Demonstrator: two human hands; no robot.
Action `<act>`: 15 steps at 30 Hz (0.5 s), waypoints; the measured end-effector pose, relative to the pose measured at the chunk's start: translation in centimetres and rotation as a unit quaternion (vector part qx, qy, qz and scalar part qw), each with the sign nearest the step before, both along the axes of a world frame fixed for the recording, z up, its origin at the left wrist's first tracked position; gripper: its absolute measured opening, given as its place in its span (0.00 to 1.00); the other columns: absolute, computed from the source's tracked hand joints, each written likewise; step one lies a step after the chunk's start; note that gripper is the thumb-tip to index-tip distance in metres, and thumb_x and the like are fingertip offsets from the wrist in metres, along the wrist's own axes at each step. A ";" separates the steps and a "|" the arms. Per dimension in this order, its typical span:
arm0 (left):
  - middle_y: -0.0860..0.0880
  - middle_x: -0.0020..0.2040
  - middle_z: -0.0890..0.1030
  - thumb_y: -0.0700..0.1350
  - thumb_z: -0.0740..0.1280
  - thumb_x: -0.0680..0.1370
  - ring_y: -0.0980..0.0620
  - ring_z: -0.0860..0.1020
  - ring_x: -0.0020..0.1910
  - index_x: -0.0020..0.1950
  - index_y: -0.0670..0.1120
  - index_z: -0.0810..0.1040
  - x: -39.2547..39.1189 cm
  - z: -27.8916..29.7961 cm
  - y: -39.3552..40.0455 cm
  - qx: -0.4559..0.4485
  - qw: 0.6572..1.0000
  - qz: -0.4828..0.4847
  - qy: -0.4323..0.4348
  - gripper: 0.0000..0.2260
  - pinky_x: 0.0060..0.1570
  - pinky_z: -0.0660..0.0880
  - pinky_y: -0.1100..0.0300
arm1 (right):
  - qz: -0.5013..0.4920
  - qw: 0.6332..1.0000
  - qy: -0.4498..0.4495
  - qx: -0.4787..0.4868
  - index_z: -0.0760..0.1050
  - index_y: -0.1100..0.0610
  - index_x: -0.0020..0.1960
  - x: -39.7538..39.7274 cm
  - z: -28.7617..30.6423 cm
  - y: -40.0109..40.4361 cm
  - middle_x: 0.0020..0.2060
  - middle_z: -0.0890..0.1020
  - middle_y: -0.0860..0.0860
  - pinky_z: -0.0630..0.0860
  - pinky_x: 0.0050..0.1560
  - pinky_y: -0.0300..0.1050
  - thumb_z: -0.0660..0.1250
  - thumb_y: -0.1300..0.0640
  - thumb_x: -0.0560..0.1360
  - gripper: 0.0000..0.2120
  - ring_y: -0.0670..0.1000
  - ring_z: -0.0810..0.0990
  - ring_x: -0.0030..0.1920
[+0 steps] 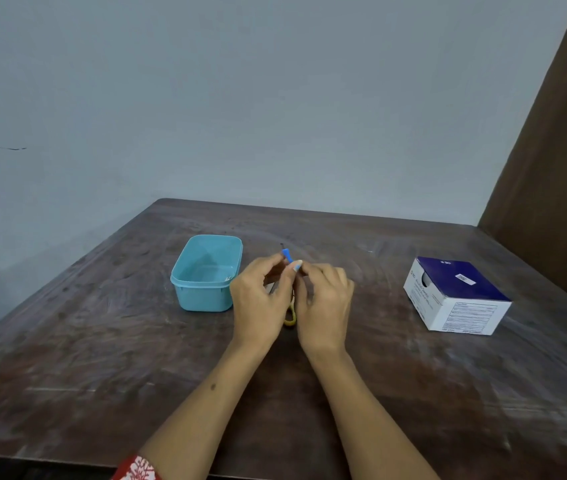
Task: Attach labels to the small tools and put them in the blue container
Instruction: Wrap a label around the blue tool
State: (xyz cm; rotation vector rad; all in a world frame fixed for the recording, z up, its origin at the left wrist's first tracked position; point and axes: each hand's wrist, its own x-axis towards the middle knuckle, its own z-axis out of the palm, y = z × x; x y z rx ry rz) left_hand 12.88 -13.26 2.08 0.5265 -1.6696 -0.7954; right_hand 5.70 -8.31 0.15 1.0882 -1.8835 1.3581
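Note:
A small tool with a blue handle and a thin dark tip sticks up between my two hands at the table's middle. My left hand and my right hand both pinch it, fingertips meeting near the handle's lower end, where a pale bit, maybe a label, shows. Below my hands lies a yellow-handled object, mostly hidden. The blue container stands open just left of my left hand, with a small pale item in its near right corner.
A white and dark blue cardboard box sits at the right of the dark wooden table. A grey wall runs behind the table, and a brown panel stands at the far right.

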 end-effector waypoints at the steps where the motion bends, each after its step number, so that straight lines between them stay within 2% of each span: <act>1: 0.51 0.44 0.84 0.45 0.71 0.73 0.58 0.81 0.44 0.52 0.44 0.82 0.0 0.0 -0.1 0.007 1.000 0.001 0.002 0.10 0.45 0.76 0.69 | -0.005 1.000 0.016 0.003 0.80 0.56 0.45 0.0 0.0 0.0 0.38 0.81 0.50 0.61 0.44 0.41 0.59 0.54 0.73 0.13 0.47 0.69 0.42; 7: 0.53 0.42 0.83 0.41 0.72 0.72 0.63 0.81 0.42 0.50 0.43 0.83 0.0 0.3 0.0 0.054 0.997 -0.026 0.040 0.08 0.42 0.75 0.72 | -0.029 0.998 0.021 0.044 0.80 0.55 0.45 0.1 0.0 0.1 0.37 0.81 0.49 0.61 0.44 0.42 0.61 0.51 0.73 0.11 0.50 0.74 0.40; 11: 0.56 0.41 0.82 0.40 0.72 0.72 0.64 0.81 0.41 0.50 0.43 0.83 0.0 0.3 0.0 0.047 0.997 -0.023 0.050 0.08 0.42 0.75 0.72 | -0.050 0.994 -0.014 0.099 0.81 0.55 0.42 0.0 -0.2 0.3 0.35 0.80 0.51 0.63 0.43 0.46 0.71 0.59 0.70 0.01 0.55 0.77 0.39; 13: 0.55 0.41 0.83 0.41 0.72 0.73 0.63 0.81 0.41 0.51 0.43 0.83 0.0 0.2 -0.1 0.029 0.998 -0.019 0.045 0.08 0.42 0.76 0.71 | -0.047 0.994 -0.019 0.102 0.81 0.54 0.41 -0.1 -0.1 0.3 0.34 0.80 0.50 0.63 0.43 0.45 0.70 0.58 0.71 0.01 0.55 0.76 0.39; 15: 0.53 0.41 0.83 0.41 0.71 0.73 0.61 0.81 0.41 0.51 0.42 0.83 -0.1 0.2 -0.1 0.015 0.999 -0.008 0.041 0.08 0.41 0.76 0.71 | -0.038 0.995 -0.002 0.087 0.81 0.53 0.42 0.0 0.0 0.3 0.34 0.80 0.48 0.62 0.44 0.43 0.66 0.53 0.72 0.07 0.52 0.75 0.38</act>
